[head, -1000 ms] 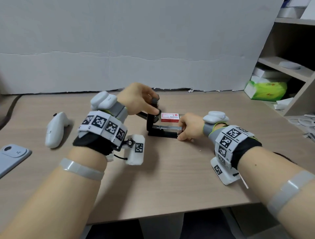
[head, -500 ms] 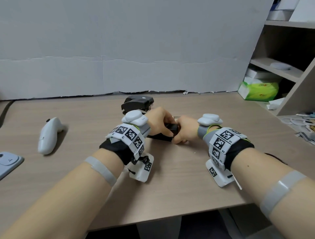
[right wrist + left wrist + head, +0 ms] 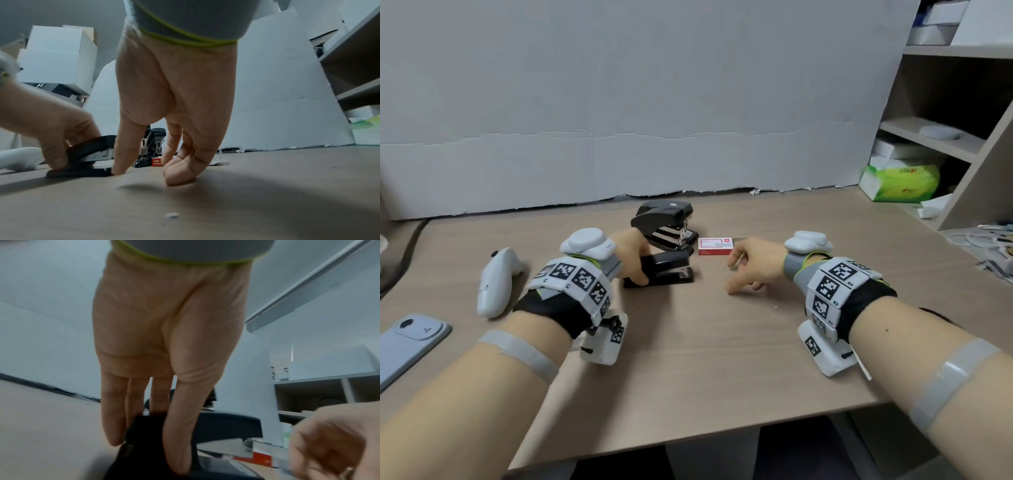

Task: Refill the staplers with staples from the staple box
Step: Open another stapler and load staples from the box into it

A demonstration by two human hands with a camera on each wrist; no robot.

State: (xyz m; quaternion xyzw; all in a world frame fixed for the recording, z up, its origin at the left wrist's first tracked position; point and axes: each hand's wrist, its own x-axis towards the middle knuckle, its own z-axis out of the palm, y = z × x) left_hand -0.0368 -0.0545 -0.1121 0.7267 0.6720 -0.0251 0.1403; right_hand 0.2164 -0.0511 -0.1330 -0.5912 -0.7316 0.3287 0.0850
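A black stapler (image 3: 671, 270) lies closed and flat on the desk (image 3: 688, 359). My left hand (image 3: 635, 270) grips its rear end, fingers over the top and thumb on the near side; the left wrist view shows this stapler (image 3: 226, 423) under the fingers. A second black stapler (image 3: 664, 219) stands just behind it, its top raised a little. The red and white staple box (image 3: 715, 246) lies right of both. My right hand (image 3: 739, 274) hovers low, right of the near stapler, holding nothing. Its thumb and loosely curled fingertips (image 3: 180, 172) touch the desk.
A white controller (image 3: 496, 281) and a phone (image 3: 407, 346) lie on the left of the desk. A shelf unit (image 3: 945, 144) with a green tissue pack (image 3: 900, 181) stands at the right. White foam board (image 3: 654, 102) closes off the back.
The stapler stood open, my left hand on its lid and my right at the magazine. It is now closed and flat; my right hand has let go and drawn back right.
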